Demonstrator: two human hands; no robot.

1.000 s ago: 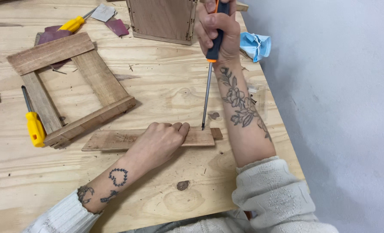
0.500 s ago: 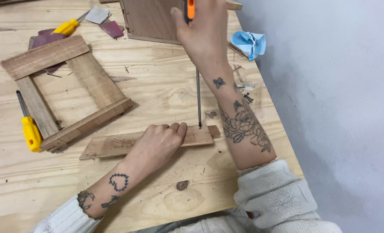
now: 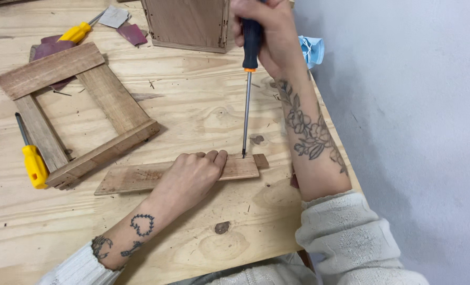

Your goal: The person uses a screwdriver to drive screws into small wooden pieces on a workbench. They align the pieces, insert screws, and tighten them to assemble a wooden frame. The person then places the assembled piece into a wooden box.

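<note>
While pinned flat near the tabletop (image 3: 203, 105) front edge, thin wood strip (image 3: 140, 178) under left hand (image 3: 195, 177), palm down, no closed grip. Right hand (image 3: 266, 31) wrapped round screwdriver (image 3: 248, 89): keep shaft vertical, press straight down, fingertips away from tip.

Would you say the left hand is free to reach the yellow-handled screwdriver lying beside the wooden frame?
Probably yes, once it lets go. The left hand is pressing down the wooden strip; the yellow-handled screwdriver lies on that side, with only bare tabletop and a corner of the wooden frame between.
</note>
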